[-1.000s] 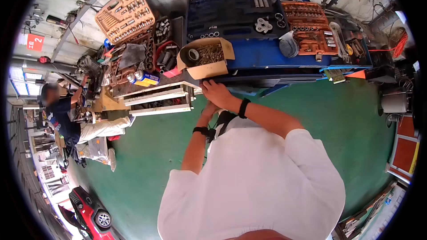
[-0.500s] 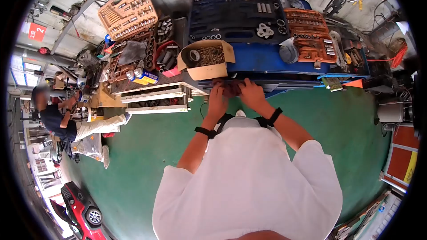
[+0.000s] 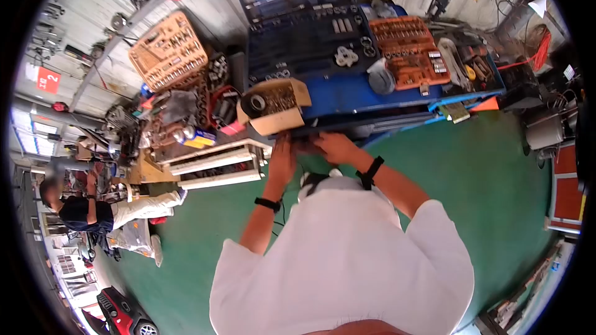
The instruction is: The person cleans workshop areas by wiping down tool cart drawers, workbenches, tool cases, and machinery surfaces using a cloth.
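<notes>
A: Can you make out what's between the hands?

B: Barely. It's a dark reddish thing (image 3: pixel 303 146), blurred and shadowed, just below the cardboard box (image 3: pixel 277 125) and near the front edge of the blue workbench (image 3: pixel 347 100). I can't name it.

A: And the left hand (image 3: pixel 283 161)?

B: Its fingers point up towards that edge, and the tips are lost in the dark. I can't tell whether they're pinching anything.

A: The right hand (image 3: pixel 336 147)?

B: Its fingers bend in towards the reddish thing. Whether they're clamped on it, I can't tell.

A: Anything cut off?

B: The red car (image 3: pixel 126 314), by the lower rim of the view.

A: What's different?

B: A second ago the hands overlapped near the box's corner; now they're apart. Half a second ago the reddish thing showed more plainly between them, as a bundle. The whole view has shifted too.
</notes>
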Demonstrator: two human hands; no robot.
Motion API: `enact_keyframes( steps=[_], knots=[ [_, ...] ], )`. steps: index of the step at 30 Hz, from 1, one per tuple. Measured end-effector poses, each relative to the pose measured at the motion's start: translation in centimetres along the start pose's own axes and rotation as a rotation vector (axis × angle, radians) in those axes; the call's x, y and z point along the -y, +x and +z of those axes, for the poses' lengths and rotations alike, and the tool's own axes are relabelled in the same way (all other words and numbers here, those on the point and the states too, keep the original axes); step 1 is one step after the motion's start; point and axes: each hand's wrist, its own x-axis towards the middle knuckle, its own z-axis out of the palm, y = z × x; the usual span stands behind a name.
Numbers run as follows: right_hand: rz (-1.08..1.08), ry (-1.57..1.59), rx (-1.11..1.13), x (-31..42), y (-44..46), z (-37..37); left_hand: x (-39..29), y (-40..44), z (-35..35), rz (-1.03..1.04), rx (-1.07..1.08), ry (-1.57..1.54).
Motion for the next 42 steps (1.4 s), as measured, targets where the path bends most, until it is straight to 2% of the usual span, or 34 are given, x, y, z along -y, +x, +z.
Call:
enact_keyframes(
  steps=[4, 5, 7, 8, 10, 11, 13, 14, 16, 17, 19, 20, 21, 23, 24, 26, 28, 30, 31, 32, 33, 34, 36, 38, 39, 41, 42],
  knots=[
    [0.226, -0.132, 0.443, 0.4, -0.4, -0.7, -0.3, 0.0, 0.0, -0.063, -0.006, 0.045],
    [0.232, -0.13, 0.435, -0.2, -0.8, -0.7, -1.1, 0.3, 0.2, -0.054, -0.004, 0.046],
    [0.293, 0.0, 0.691, -1.1, -2.3, -1.1, -2.7, 0.6, 1.1, -0.096, 0.099, 0.18],
    [0.309, 0.004, 0.694, -1.7, -3.4, -1.4, -3.4, 0.7, 1.7, -0.088, 0.109, 0.169],
    [0.328, 0.33, 0.64, -2.7, -5.2, -2.7, -4.8, 2.1, 2.7, -0.03, 0.175, 0.306],
    [0.344, 0.327, 0.633, -2.9, -6.3, -3.3, -5.6, 3.0, 3.2, -0.017, 0.175, 0.295],
    [0.4, 0.648, 0.121, -1.8, -8.2, -5.5, -7.7, 4.4, 3.6, 0.108, 0.171, 0.219],
    [0.414, 0.645, 0.119, -1.8, -8.5, -5.8, -8.4, 5.0, 3.7, 0.114, 0.175, 0.208],
    [0.496, 0.957, -0.25, -1.8, -8.1, -6.7, -9.5, 6.9, 3.5, -0.078, 0.448, -0.328],
    [0.505, 0.95, -0.253, -1.4, -8.0, -6.9, -9.7, 7.4, 3.0, -0.072, 0.451, -0.337],
    [0.445, 0.966, -0.385, 0.6, -6.8, -8.0, -9.6, 8.8, 0.5, 0.026, 0.283, -0.514],
    [0.292, 0.91, -0.506, 1.2, -5.5, -7.4, -9.0, 9.1, -0.9, 0.032, 0.313, -0.521],
    [0.295, 0.911, -0.511, 1.4, -4.2, -6.9, -8.8, 9.4, -2.4, 0.035, 0.318, -0.52],
    [0.139, 0.477, -0.673, 1.8, -1.5, -5.8, -8.2, 9.7, -5.1, 0.054, 0.428, -0.785],
    [0.141, 0.481, -0.677, 2.1, 0.0, -5.6, -7.0, 10.0, -5.3, 0.056, 0.539, -0.832],
    [0.318, 0.492, -0.628, 2.7, 2.2, -5.4, -6.3, 9.4, -5.0, 0.041, 0.579, -0.914],
    [0.388, 0.48, -0.599, 2.3, 3.2, -5.5, -5.9, 10.0, -5.1, 0.042, 0.599, -1.008],
    [0.466, 0.453, -0.56, 1.3, 3.2, -5.7, -5.6, 10.2, -4.7, 0.063, 0.562, -0.789],
    [0.514, 0.261, -0.5, 0.5, 2.4, -6.2, -6.0, 10.7, -5.6, 0.057, 0.551, -0.813],
    [0.55, 0.07, -0.431, -0.3, 1.8, -6.5, -5.9, 11.0, -6.9, 0.155, 0.467, -0.624],
    [0.539, 0.055, -0.402, -0.6, 1.5, -7.2, -5.8, 11.3, -8.2, 0.241, 0.377, -0.429],
    [0.57, -0.112, -0.363, -0.8, 1.4, -7.8, -5.5, 11.3, -8.9, 0.103, 0.31, -0.516],
    [0.628, -0.332, -0.24, -0.7, 1.8, -8.2, -3.1, 10.7, -8.9, 0.098, 0.034, -0.434],
    [0.653, -0.361, -0.18, -0.4, 4.0, -7.4, -1.2, 10.2, -8.9, -0.072, -0.057, -0.553],
    [0.685, -0.396, -0.177, 0.2, 4.4, -6.6, -0.9, 10.2, -9.8, -0.157, -0.026, -0.53],
    [0.641, -0.429, -0.133, 1.2, 6.2, -5.5, 0.4, 10.3, -9.9, -0.156, -0.038, -0.445],
    [0.63, -0.448, -0.116, 1.6, 6.5, -5.2, 0.8, 10.1, -9.8, -0.074, -0.05, -0.311]
  ],
)
